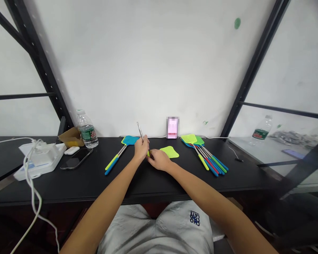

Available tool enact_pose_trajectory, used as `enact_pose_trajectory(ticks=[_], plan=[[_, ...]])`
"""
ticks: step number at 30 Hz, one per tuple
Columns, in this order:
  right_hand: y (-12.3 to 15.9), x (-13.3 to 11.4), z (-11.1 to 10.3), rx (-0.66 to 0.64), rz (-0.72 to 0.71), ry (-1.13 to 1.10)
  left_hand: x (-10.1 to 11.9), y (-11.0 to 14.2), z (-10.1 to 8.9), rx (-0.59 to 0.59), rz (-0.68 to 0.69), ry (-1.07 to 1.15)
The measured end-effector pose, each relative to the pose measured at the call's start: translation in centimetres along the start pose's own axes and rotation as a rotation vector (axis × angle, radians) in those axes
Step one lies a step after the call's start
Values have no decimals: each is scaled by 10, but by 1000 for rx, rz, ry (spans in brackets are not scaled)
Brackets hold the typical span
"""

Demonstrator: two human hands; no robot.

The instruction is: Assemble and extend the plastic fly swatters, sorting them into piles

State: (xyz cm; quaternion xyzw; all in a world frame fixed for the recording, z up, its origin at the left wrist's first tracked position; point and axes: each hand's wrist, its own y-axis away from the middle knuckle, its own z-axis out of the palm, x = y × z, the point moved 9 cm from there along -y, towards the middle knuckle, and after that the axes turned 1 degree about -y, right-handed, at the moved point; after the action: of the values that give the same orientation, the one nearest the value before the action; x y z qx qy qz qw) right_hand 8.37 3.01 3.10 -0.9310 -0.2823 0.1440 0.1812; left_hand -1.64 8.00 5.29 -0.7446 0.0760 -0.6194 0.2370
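Head view: your left hand has its grip closed on a steel rod, held tilted upward. Your right hand has its grip closed on the rod's yellow handle, just beside a green swatter head lying flat on the desk. More swatters lie to the right.

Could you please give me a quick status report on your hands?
Left hand gripping a metal swatter shaft; right hand at its lime end; lime mesh swatter head beside.
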Motion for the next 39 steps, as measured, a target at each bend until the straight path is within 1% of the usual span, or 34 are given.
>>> enact_pose_trajectory(ticks=[2,5,8,11,17,24,30,35,37,39], plan=[[0,2,-3,20,10,-11,-8,-5,-6,60,-33,-2],[0,-1,-6,41,8,-24,-31,-12,-15,151,-182,93],[2,-4,-6,24,5,-24,-51,-16,-22,227,-321,202],[3,-5,-4,6,3,-34,-61,-18,-33,288,-394,247],[5,3,-15,75,34,-127,-61,-19,-46,334,-418,240],[4,28,-29,165,140,-260,-65,-20,-47,387,-424,351],[3,36,-28,175,155,-350,-68,-21,-47,374,-462,385],[3,45,-25,169,168,-370,-67,-21,-57,428,-507,363],[3,52,-26,181,186,-376,-68,-21,-61,434,-525,341],[4,59,-27,198,210,-378,-67,-23,-63,425,-509,299]])
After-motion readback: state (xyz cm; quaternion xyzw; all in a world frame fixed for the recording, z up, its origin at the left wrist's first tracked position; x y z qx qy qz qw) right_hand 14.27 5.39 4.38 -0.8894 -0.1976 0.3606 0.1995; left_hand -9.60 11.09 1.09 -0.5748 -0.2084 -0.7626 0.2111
